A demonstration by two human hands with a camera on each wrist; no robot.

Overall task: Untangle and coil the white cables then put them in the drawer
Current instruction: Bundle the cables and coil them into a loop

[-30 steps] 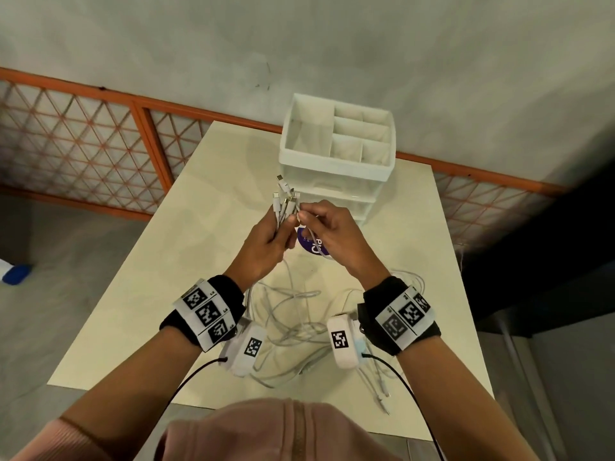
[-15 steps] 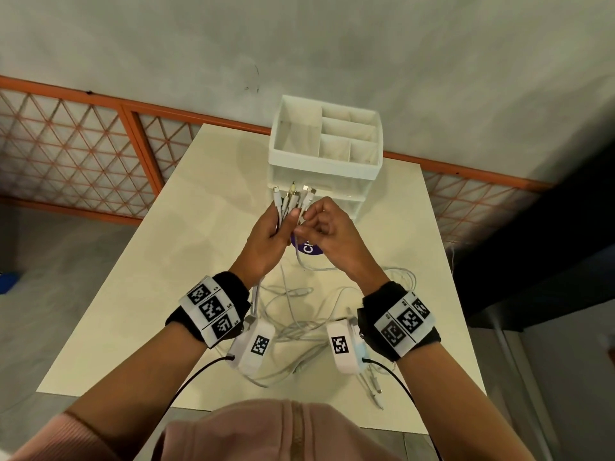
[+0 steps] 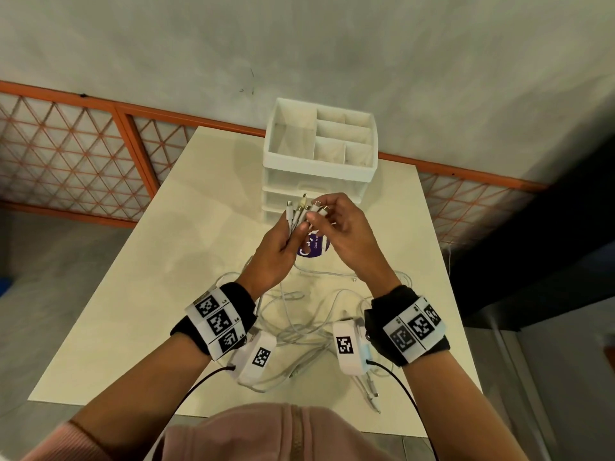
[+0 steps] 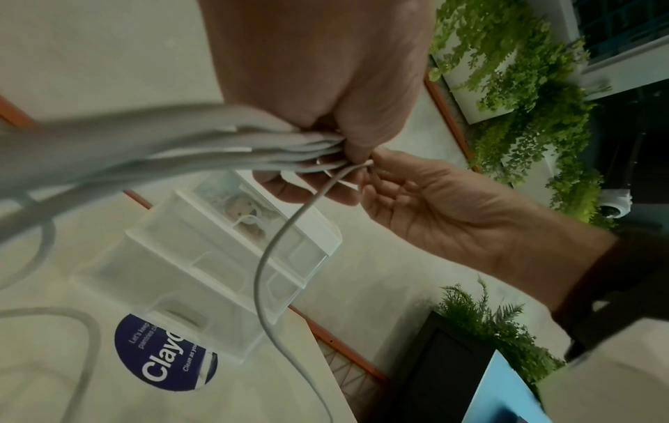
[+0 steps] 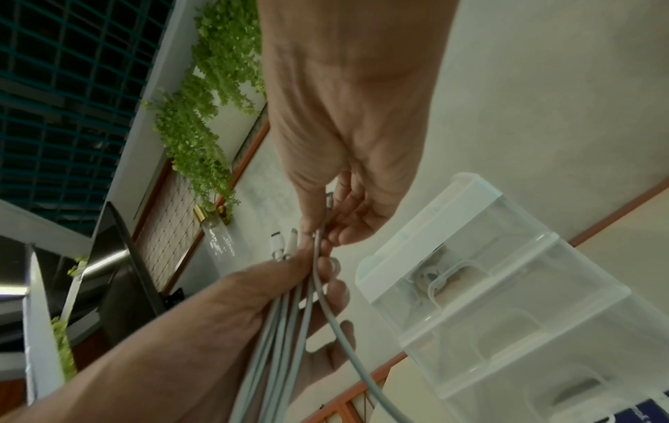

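My left hand [image 3: 283,247] grips a bunch of white cable ends [image 3: 297,211], plugs pointing up, just in front of the white drawer unit [image 3: 319,168]. My right hand [image 3: 336,224] pinches one cable plug [image 3: 321,207] at the top of that bunch. The cables [image 4: 181,143] run back from the left fist and hang to a tangled heap [image 3: 299,321] on the table between my wrists. In the right wrist view the pinched cable [image 5: 326,300] droops beside the bunch [image 5: 282,329]. The unit's drawers [image 5: 506,300] look pushed in; one holds a coiled cable.
The drawer unit has an open divided tray [image 3: 332,138] on top. A round purple sticker [image 3: 312,249] lies on the cream table [image 3: 149,277] under my hands. Loose plug ends [image 3: 369,390] lie near the table's front right edge. An orange lattice railing [image 3: 66,154] runs behind the table.
Both hands have lifted slightly toward the drawer unit, and more plug ends now stand lined up above the left fist. The right hand has moved from the bunch's side to its top.
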